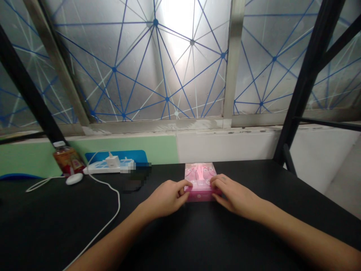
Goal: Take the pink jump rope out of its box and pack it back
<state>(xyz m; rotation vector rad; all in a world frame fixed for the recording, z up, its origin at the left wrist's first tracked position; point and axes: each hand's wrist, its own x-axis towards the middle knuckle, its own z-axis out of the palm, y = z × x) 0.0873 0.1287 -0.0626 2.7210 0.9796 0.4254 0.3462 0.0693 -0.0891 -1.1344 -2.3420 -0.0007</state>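
Note:
A small pink box (199,177) with a clear lid lies on the black table (175,241), near its far edge. My left hand (166,197) grips the box's near left corner, its fingers curled and the thumb on top. My right hand (235,195) grips the near right corner in the same way. Both forearms reach in from the bottom of the view.
At the back left stand a bottle of orange drink (67,159) and a white power strip (108,165) with a charger plugged in. A white cable (111,210) loops across the table to the bottom left. A black metal frame (304,82) rises at the right.

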